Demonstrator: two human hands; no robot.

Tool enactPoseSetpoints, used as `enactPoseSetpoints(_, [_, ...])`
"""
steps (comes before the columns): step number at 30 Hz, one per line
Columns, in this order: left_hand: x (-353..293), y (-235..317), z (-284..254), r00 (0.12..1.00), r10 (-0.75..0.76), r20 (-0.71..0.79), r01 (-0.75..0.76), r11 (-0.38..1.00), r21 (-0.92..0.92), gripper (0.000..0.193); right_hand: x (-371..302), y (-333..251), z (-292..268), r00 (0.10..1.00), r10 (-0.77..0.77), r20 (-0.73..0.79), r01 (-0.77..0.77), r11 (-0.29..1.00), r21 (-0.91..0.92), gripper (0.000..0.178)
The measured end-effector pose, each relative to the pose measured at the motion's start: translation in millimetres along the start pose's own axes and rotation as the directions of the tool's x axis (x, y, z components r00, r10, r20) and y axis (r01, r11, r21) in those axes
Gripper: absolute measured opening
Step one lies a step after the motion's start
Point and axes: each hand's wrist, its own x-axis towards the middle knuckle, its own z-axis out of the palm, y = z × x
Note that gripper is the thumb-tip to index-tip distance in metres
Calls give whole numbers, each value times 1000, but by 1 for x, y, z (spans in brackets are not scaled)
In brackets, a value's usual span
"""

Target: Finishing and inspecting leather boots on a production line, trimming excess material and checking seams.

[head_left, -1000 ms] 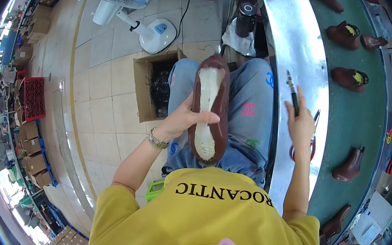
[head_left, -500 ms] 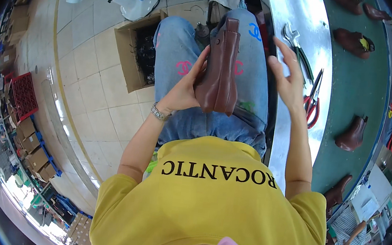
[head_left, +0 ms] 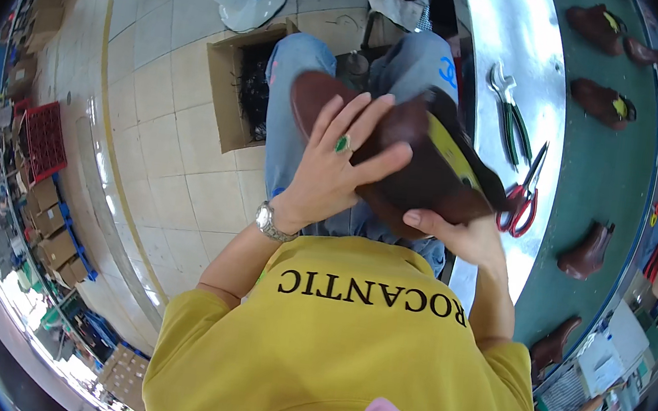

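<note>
A dark brown leather ankle boot [head_left: 420, 179] lies on its side over my lap, its toe at the left and its opening at the right, where yellow lining shows. My left hand [head_left: 329, 165], with a wristwatch and a green-stoned ring, rests across the front of the boot, fingers spread on the leather. At the shaft end my right hand [head_left: 470, 240] grips the boot with its thumb on top; the other fingers are hidden beneath. The boot is partly blurred.
On the shiny metal bench [head_left: 516, 25] to the right lie pliers with green handles [head_left: 509, 116] and red-handled scissors [head_left: 522, 202]. Beyond, a green belt [head_left: 589, 169] carries several brown boots. At the left stand an opened cardboard box [head_left: 220, 98] and a fan base [head_left: 250, 5].
The boot has turned from upright lengthwise to sideways, toe left. My right hand has come from beside the bench tools to grip the shaft; my left hand has moved over its front.
</note>
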Motion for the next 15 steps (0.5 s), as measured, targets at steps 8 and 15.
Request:
enactPoseSetpoints(8, [41,-13,-82,800,-593,93,321,292,-901,95,-24,70,9,966,-183,-185,222,950,219,44])
enactPoseSetpoints(15, [76,-3,-60,754,-631,182,360,165,-918,66,-10,67,7,968,-208,-143,216,975,47,86])
